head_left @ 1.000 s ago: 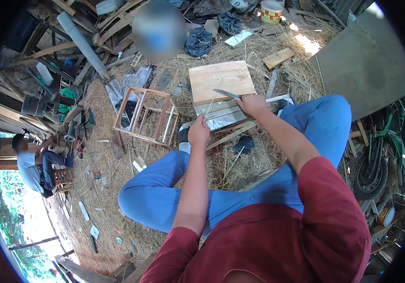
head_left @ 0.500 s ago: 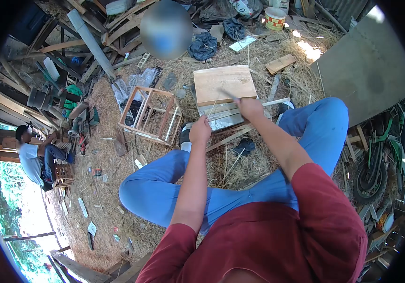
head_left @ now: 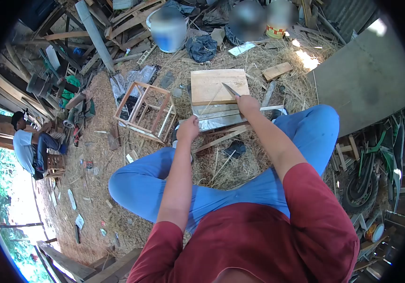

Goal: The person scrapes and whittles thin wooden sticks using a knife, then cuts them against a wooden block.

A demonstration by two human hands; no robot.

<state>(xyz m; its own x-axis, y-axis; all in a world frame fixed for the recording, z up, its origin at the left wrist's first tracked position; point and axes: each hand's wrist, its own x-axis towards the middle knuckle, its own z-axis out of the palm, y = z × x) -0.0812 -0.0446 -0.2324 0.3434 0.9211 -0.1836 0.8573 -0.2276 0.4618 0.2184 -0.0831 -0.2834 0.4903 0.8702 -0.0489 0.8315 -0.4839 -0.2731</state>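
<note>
My right hand [head_left: 248, 105] is closed round the handle of a knife [head_left: 231, 89], whose blade points up and left over a pale wooden block [head_left: 219, 85]. My left hand [head_left: 188, 128] pinches the lower end of a thin strip [head_left: 210, 100] that slants up across the block's front edge. The block rests on a low stand with a silvery top [head_left: 217, 123], between my feet. To the left of the stand is a small open wooden frame [head_left: 148, 109], tilted on the ground.
Straw and wood scraps cover the ground. A white bucket [head_left: 168, 35] and black plastic bags [head_left: 201, 48] lie beyond the block. A large flat board [head_left: 362, 78] and a motorcycle wheel [head_left: 361, 184] are at right. Another person [head_left: 25, 144] sits at far left.
The knife moved with my right hand, blurred half a second ago and now sharp near the strip. My left hand still pinches the strip. The view has shifted slightly.
</note>
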